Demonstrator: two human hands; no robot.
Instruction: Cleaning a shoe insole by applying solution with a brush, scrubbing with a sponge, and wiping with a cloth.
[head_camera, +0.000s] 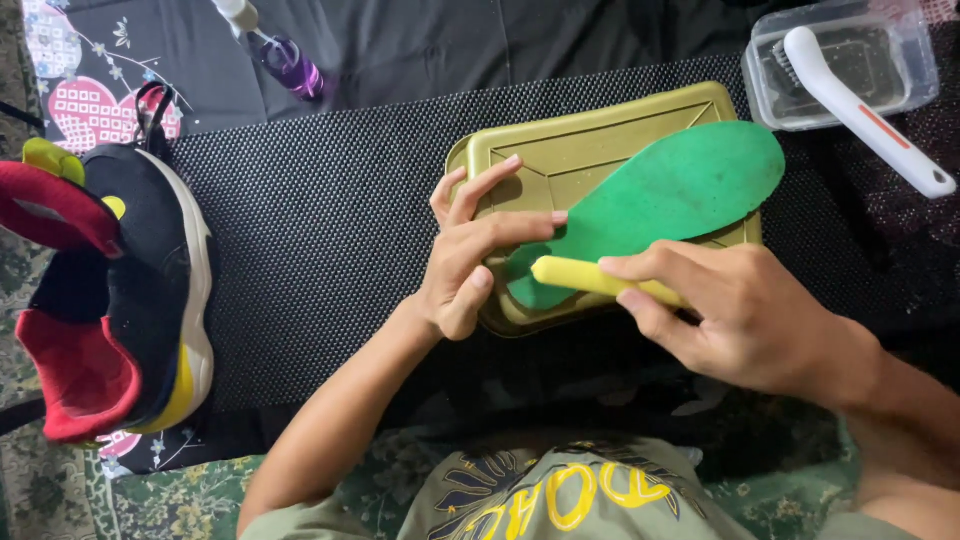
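1. Your left hand (468, 255) presses flat on the heel end of the green insole (665, 200), fingers spread, not closed around anything.
2. Your right hand (735, 315) has its grip closed around a yellow brush handle (590, 277) touching the insole.
3. The insole lies across an upturned olive tray (560, 150) on the black mesh mat (330, 220).
4. A black-and-red shoe (110, 290) sits well apart, at your left.
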